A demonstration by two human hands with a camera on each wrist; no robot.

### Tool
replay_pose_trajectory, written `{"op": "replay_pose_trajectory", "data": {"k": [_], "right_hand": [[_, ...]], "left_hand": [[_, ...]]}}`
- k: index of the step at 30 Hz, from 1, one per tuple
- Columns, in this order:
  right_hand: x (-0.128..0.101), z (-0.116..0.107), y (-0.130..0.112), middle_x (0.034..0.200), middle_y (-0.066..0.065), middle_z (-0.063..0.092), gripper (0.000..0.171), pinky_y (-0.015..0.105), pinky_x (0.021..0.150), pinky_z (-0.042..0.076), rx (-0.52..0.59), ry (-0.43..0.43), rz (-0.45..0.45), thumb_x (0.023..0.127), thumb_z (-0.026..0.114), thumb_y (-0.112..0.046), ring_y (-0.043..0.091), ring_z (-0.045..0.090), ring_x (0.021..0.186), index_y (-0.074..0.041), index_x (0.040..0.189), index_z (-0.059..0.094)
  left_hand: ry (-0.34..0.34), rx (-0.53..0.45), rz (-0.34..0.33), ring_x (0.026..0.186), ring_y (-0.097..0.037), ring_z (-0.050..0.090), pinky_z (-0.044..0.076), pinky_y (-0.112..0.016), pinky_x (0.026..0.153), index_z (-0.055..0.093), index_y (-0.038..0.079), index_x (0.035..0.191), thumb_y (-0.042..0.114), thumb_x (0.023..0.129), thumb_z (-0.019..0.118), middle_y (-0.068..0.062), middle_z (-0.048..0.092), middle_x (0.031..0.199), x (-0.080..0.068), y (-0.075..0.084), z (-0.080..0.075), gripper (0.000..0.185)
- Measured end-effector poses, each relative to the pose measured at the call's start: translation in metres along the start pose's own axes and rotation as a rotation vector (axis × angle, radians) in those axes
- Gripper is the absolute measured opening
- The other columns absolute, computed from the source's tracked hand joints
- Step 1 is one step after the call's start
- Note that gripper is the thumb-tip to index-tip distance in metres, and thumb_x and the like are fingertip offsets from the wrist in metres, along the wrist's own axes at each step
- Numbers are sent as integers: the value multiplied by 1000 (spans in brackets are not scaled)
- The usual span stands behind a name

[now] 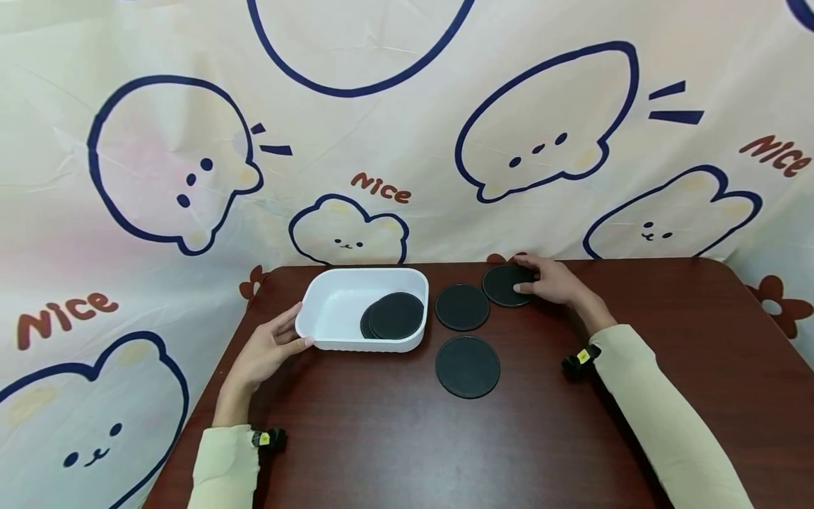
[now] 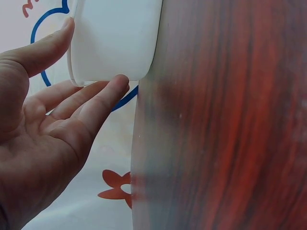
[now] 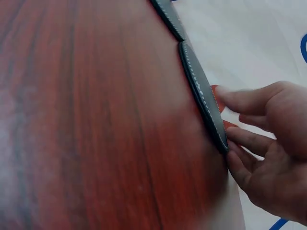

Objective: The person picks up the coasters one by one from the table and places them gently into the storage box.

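A white tray (image 1: 324, 304) stands at the back left of the dark wooden table (image 1: 394, 438) with two black round coasters (image 1: 394, 316) overlapping inside it. My left hand (image 1: 287, 334) rests straight-fingered against the tray's left end; close up, the thumb and fingers of my left hand (image 2: 93, 53) touch the tray wall (image 2: 115, 38). Three more coasters lie right of the tray: one beside it (image 1: 462, 307), one nearer me (image 1: 467, 365), one at the back (image 1: 502, 284). My right hand (image 1: 531, 276) pinches that back coaster by its rim (image 3: 201, 93), fingertips (image 3: 237, 139) at its far edge.
A cartoon-printed cloth (image 1: 394, 127) hangs right behind the table's back edge. The table's left edge (image 2: 136, 158) runs just beside my left hand. The front half of the table holds only my two sleeved forearms (image 1: 661, 417).
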State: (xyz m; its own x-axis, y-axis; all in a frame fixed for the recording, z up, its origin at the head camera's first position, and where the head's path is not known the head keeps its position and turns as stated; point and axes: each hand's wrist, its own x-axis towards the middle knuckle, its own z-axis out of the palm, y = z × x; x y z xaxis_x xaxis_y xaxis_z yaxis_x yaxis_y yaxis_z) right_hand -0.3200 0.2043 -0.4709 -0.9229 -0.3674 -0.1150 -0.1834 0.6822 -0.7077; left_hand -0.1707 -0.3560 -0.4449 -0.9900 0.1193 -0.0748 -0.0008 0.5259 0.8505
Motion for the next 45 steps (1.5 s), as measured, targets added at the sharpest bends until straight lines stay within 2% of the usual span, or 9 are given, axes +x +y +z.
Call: {"op": "replay_pose_trajectory", "data": {"k": [5, 11, 14, 17, 22, 29, 36, 45], "right_hand": [[-2, 3, -6, 167, 32, 40, 70, 69, 125, 34, -92, 6, -27, 101, 72, -8, 54, 38, 154, 1, 163, 42], [-2, 5, -8, 162, 32, 47, 69, 68, 125, 34, -55, 14, -28, 97, 75, -2, 53, 41, 151, 2, 160, 45], [-3, 4, -8, 161, 33, 47, 71, 69, 125, 34, -46, 9, -29, 97, 76, -3, 54, 41, 151, 2, 161, 44], [-3, 3, -8, 163, 33, 44, 75, 70, 124, 33, -61, 3, -30, 98, 77, -10, 54, 40, 151, 0, 163, 41], [-2, 4, -10, 166, 33, 40, 83, 70, 123, 36, -109, -18, -41, 97, 81, -25, 52, 42, 150, 1, 164, 38], [0, 6, -13, 160, 34, 47, 86, 69, 122, 38, -150, -28, -70, 91, 87, -16, 52, 45, 147, 4, 162, 42], [-4, 3, -14, 157, 34, 47, 90, 69, 119, 41, -121, 58, -51, 85, 92, -12, 52, 46, 143, 5, 159, 44], [-26, 0, -16, 157, 32, 52, 77, 65, 115, 47, -70, 198, 78, 92, 87, -18, 51, 52, 141, 0, 157, 50]], "left_hand": [[3, -9, 5, 148, -46, 52, 53, -13, 95, 27, 8, 171, 17, 102, 76, -25, 39, 170, 0, 0, 1, 85], [7, -7, -1, 147, -46, 53, 55, -15, 96, 27, 7, 170, 17, 101, 77, -26, 40, 169, 0, 0, 1, 86], [11, 2, -5, 147, -46, 54, 56, -18, 98, 27, 7, 170, 16, 101, 76, -26, 40, 169, 1, 0, 1, 85], [13, 6, -6, 147, -46, 54, 57, -21, 100, 27, 7, 170, 15, 101, 76, -25, 40, 169, 1, 0, 1, 85], [10, 0, -4, 147, -45, 54, 55, -16, 97, 27, 8, 171, 16, 102, 76, -25, 40, 169, -1, -1, 1, 85], [14, -3, -2, 146, -45, 55, 56, -17, 98, 28, 9, 171, 17, 102, 76, -25, 41, 169, -1, -1, 1, 85], [10, -10, 7, 145, -46, 55, 55, -15, 96, 28, 8, 170, 16, 101, 76, -26, 41, 168, 1, 0, 2, 85], [15, 3, 0, 147, -47, 53, 54, -13, 95, 28, 7, 170, 15, 101, 76, -26, 40, 169, 2, 0, 3, 84]]}}
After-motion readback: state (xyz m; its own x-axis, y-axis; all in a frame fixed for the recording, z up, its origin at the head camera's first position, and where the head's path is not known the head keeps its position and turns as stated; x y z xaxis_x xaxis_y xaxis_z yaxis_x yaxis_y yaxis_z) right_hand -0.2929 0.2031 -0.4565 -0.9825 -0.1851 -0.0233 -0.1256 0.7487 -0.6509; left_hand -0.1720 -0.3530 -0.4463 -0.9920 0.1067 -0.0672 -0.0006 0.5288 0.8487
